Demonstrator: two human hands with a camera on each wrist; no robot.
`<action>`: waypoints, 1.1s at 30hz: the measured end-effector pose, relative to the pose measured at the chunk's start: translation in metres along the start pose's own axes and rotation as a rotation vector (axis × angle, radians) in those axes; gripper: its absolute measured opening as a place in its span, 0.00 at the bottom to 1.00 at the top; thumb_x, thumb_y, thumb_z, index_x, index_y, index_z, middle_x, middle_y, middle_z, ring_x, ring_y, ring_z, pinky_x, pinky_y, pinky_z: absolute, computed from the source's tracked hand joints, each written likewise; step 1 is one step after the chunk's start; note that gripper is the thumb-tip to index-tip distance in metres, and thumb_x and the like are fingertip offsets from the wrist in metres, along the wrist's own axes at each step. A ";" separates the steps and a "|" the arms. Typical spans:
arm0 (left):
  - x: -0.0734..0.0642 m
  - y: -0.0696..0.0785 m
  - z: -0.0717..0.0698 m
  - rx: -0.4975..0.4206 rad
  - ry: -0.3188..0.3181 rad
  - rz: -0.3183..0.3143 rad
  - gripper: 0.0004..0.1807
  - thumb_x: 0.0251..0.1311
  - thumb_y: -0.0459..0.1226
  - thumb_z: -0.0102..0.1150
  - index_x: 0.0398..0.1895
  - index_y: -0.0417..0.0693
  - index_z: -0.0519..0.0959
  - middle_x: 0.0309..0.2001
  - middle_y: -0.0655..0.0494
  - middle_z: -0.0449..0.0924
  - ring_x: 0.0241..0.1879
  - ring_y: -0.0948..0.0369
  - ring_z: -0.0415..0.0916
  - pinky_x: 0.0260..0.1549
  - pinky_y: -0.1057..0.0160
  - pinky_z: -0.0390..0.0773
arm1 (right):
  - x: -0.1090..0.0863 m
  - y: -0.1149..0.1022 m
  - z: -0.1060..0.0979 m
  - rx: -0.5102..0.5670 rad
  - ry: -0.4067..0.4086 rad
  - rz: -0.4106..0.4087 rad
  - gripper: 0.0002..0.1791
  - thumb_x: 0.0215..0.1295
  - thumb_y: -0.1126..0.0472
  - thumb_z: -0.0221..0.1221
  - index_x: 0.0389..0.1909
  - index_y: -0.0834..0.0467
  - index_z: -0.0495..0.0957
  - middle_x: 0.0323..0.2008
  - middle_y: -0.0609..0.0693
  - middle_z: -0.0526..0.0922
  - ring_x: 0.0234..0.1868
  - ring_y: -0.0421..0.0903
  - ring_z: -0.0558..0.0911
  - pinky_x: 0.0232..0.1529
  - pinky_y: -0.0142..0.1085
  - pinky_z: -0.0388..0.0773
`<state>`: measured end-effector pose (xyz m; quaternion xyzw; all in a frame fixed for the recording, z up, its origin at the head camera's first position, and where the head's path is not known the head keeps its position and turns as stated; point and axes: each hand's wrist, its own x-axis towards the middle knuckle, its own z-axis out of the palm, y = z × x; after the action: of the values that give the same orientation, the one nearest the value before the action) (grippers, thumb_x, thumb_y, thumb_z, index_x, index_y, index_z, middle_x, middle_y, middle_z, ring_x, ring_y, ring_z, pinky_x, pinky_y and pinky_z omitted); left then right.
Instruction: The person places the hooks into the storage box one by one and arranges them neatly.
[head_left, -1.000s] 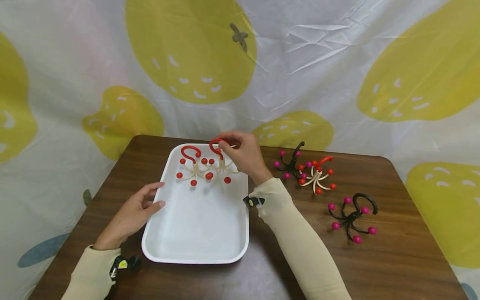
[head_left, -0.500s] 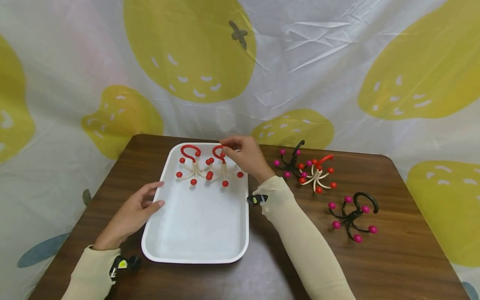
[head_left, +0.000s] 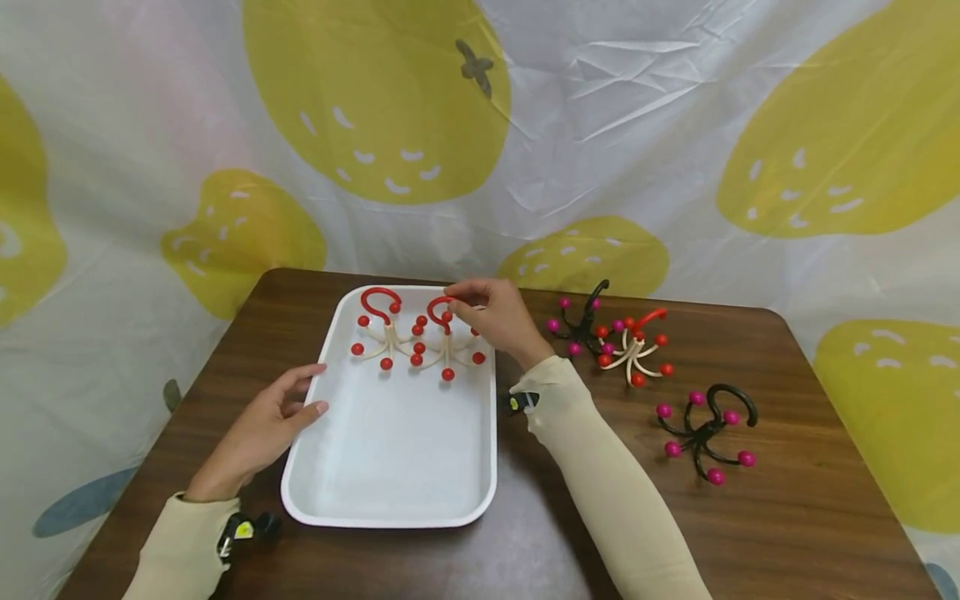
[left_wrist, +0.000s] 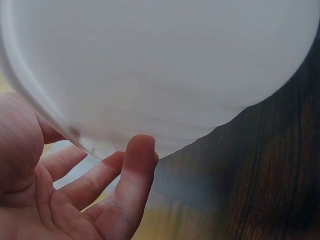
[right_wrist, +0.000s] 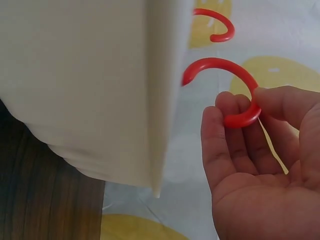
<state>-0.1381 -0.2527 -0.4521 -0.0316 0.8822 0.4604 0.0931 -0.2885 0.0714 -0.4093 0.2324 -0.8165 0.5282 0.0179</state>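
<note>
My right hand [head_left: 501, 319] pinches the red hooked handle of a scalp massager [head_left: 447, 343] with cream legs and red ball tips. This massager stands upright at the far right of a white tray [head_left: 390, 467]. In the right wrist view, thumb and fingers close on the red hook [right_wrist: 252, 95], while the tray wall hides the legs. A matching massager [head_left: 389, 336] stands beside it on the left. My left hand [head_left: 258, 432] touches the tray's left rim, thumb and index finger apart. From the left wrist, its fingers [left_wrist: 137, 175] lie against the tray's outer side.
Right of the tray on the brown wooden table [head_left: 600, 517] are another red-and-cream massager [head_left: 633, 354] and two black ones with pink tips, one behind [head_left: 581, 329] and one in front [head_left: 702, 433]. A fruit-patterned curtain [head_left: 615, 125] hangs behind the table.
My right hand has brought its massager slightly right and lower, and the massager has turned, so its legs now spread evenly in the tray. My left hand has stayed at the rim.
</note>
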 end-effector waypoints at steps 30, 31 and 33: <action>-0.003 0.005 -0.003 -0.045 -0.036 0.046 0.33 0.70 0.42 0.57 0.76 0.58 0.59 0.64 0.38 0.68 0.50 0.45 0.80 0.39 0.52 0.86 | -0.034 -0.006 -0.057 0.105 0.138 0.007 0.18 0.64 0.57 0.66 0.53 0.58 0.82 0.47 0.56 0.86 0.45 0.45 0.85 0.45 0.31 0.81; -0.003 0.005 -0.003 -0.045 -0.036 0.048 0.33 0.70 0.42 0.57 0.76 0.58 0.59 0.64 0.38 0.68 0.50 0.45 0.80 0.39 0.52 0.85 | -0.036 -0.006 -0.059 0.100 0.147 0.001 0.18 0.64 0.57 0.66 0.53 0.59 0.82 0.46 0.56 0.87 0.45 0.45 0.85 0.45 0.32 0.82; -0.003 0.003 -0.003 -0.042 -0.037 0.046 0.33 0.70 0.43 0.57 0.76 0.58 0.59 0.64 0.39 0.68 0.50 0.46 0.80 0.39 0.52 0.85 | -0.040 -0.008 -0.062 0.097 0.162 -0.005 0.17 0.63 0.58 0.67 0.52 0.57 0.83 0.45 0.54 0.87 0.45 0.45 0.86 0.47 0.34 0.82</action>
<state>-0.1364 -0.2536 -0.4473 -0.0048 0.8710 0.4813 0.0983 -0.2627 0.1374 -0.3856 0.1918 -0.7852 0.5842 0.0737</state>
